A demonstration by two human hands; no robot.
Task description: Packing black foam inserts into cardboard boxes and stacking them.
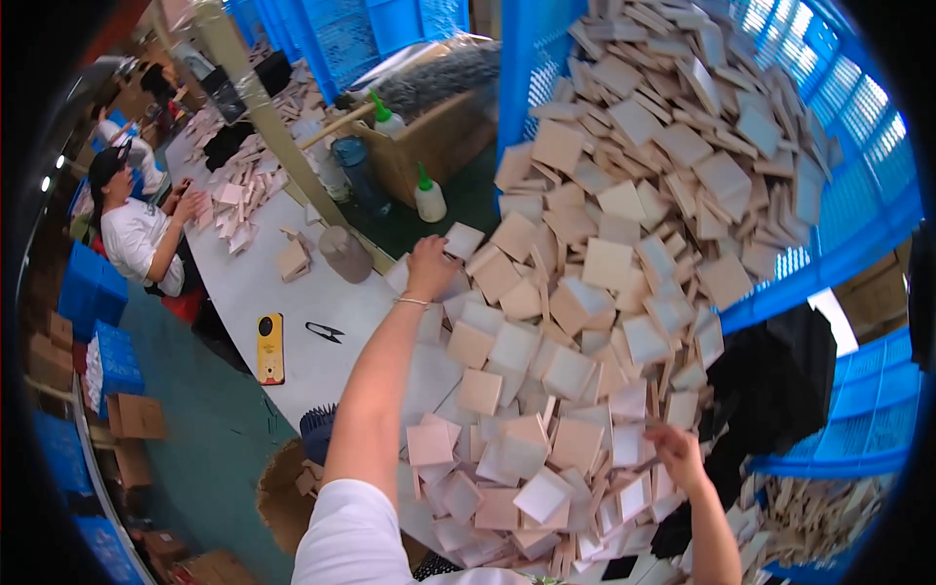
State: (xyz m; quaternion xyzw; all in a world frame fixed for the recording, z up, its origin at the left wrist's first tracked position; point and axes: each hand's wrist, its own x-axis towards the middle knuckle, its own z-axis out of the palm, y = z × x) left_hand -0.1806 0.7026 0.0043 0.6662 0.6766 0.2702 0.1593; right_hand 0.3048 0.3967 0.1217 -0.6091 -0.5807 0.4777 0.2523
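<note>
While the left hand (429, 268) lies spread on the tiles (585, 322) at 12 o'clock and the right hand (678, 453) pinches one, the heap risks sliding off the table (292, 341).

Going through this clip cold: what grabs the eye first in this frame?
A great heap of pale square cards spills from a tipped blue crate at upper right across the white table. The left hand reaches into the heap's far edge, while the right hand rests on the cards at lower right. On the bare table to the left lie a yellow device and small black snips.
</note>
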